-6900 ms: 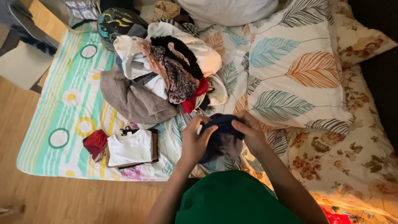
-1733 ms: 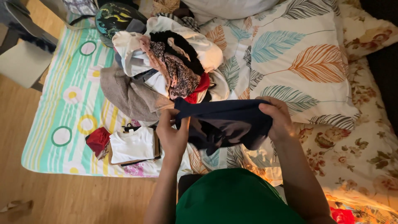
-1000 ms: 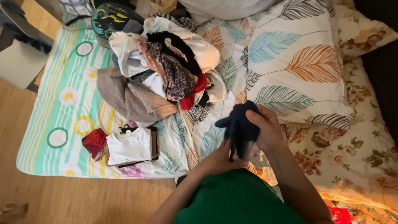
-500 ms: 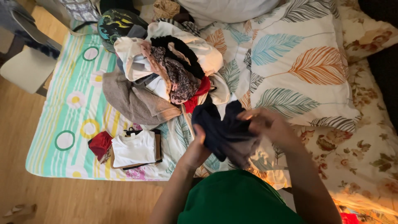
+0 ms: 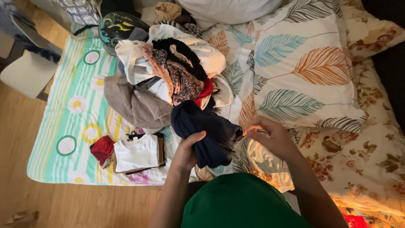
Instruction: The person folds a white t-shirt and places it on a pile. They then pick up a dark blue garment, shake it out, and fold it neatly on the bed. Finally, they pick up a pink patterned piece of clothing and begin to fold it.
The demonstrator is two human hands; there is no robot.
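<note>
- Over the bed, seen from the head camera: left hand clenched around a bunched navy garment, thumb on top, bundle held up off the sheet just below the heap.
- Right hand just beside the bundle's right end, fingers pinched together; whether on a corner of the cloth or on nothing, cannot tell.
- Gripped mid-bundle, probably to keep loose ends gathered and clear of the bedding.
- Behind it, clothes heap, close to touching the navy cloth.
- At lower left, folded white shirt flat on a small stack, red cloth beside it, both near the mattress edge.
- To the right, leaf-print pillow filling most of that side.
- Open room: striped sheet left of the stack; floor below the edge.
</note>
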